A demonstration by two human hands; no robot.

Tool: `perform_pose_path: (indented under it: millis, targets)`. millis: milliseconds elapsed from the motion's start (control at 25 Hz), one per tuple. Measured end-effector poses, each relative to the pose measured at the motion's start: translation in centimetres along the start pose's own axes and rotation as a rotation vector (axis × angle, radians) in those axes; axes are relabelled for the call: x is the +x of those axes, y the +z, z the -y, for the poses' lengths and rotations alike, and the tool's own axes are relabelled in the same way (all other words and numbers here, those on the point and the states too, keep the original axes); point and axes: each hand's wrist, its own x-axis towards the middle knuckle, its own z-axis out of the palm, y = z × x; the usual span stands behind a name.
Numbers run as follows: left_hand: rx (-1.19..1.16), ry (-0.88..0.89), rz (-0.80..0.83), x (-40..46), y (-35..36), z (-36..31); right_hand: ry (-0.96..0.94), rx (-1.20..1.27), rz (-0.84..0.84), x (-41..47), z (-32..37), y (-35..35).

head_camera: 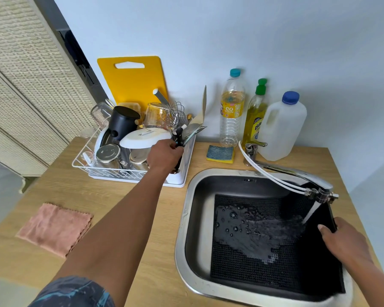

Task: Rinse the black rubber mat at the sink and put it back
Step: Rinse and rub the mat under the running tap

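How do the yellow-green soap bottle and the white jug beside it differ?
The soap bottle is slim, with see-through sides showing yellow-green liquid; the jug is wide, milky white and hides its contents. The soap bottle has a green cap, the jug a blue one. Only the jug has a moulded handle. Both stand upright behind the tap, against the wall.

Bare bench (111,196) lies between the crowded dish rack (133,173) and pink cloth (53,229); the tap (297,173) overhangs the sink (186,218).

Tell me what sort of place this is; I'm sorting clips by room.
Most likely a small home kitchen: a steel sink with running tap, a full dish rack, and dish soap on the wooden counter.
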Motion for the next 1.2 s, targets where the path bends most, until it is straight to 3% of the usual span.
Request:
perform_pose_path:
  millis: [200,360,400,480,640,760,880,1080,1200]
  targets:
    - [-0.418,0.073,-0.322,-3.9,-3.1,-1.5,-0.021,0.027,-0.001,0.2,-0.3,0.1]
    - [-0.694,0.337,-0.396,-8.5,-4.4,-4.9,-0.003,0.041,0.027,0.0,0.0,0.0]
    - [-0.733,0.384,-0.357,-9.5,-3.9,-5.5,-0.005,0.048,0.032,-0.1,0.3,-0.1]
    - [-0.788,0.358,-0.128,-11.9,-1.1,-6.2,-0.011,0.065,0.047,-0.2,0.4,-0.2]
    - [-0.67,-0.064,0.534,-18.7,8.5,-6.0,-0.014,0.114,0.064,-0.1,-0.6,-0.2]
    - [-0.575,-0.398,0.826,-22.8,14.1,-5.8,-0.027,0.126,0.079,0.1,-1.0,0.0]
    - [-0.572,-0.43,0.951,-24.3,18.0,-7.9,-0.037,0.132,0.08,0.4,-1.4,0.2]
    - [-0.713,-0.315,0.953,-26.0,22.9,-11.7,-0.031,0.183,0.054,0.5,-1.8,0.6]
    - [-0.636,-0.302,0.964,-26.3,25.6,-9.7,-0.024,0.191,0.055,0.9,-2.1,0.8]
